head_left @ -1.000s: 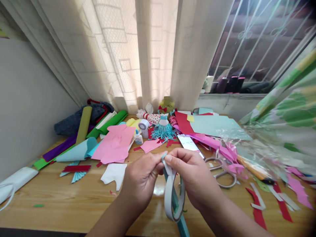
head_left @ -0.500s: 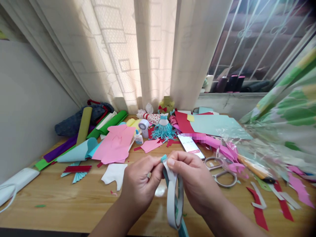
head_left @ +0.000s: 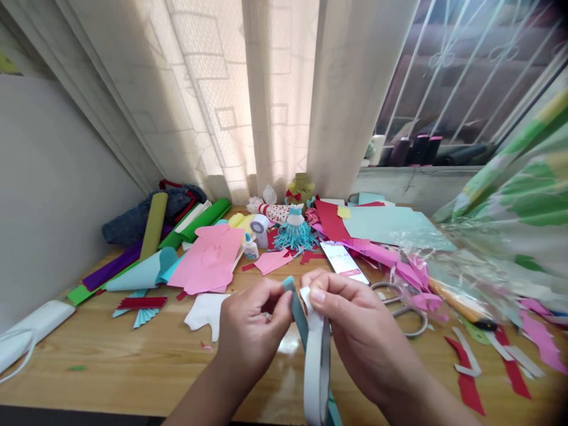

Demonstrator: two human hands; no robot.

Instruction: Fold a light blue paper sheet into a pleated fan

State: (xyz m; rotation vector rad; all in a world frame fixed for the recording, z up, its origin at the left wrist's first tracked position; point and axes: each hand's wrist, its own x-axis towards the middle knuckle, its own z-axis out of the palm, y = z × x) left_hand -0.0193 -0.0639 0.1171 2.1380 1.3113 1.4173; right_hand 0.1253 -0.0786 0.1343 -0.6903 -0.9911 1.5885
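Observation:
Both my hands are raised over the near edge of the wooden table (head_left: 133,361). My left hand (head_left: 252,328) pinches the top end of a teal paper strip (head_left: 296,307). My right hand (head_left: 355,331) pinches a white strip of tape (head_left: 314,361) that curls down in a loop beside the teal strip. The two strips stand slightly apart at the top. Their lower ends run out of the picture at the bottom.
Scissors (head_left: 406,310) lie right of my hands, a phone (head_left: 344,263) behind them. Pink paper (head_left: 208,260), a white scrap (head_left: 205,310), a glue bottle (head_left: 251,247), a tape dispenser (head_left: 261,228) and paper rolls (head_left: 155,228) cover the far table. Clear cellophane (head_left: 470,266) lies right.
The fingers were pressed together on the strip tops; now the teal strip and the white tape are pulled slightly apart. Both hands have sunk a little lower in view.

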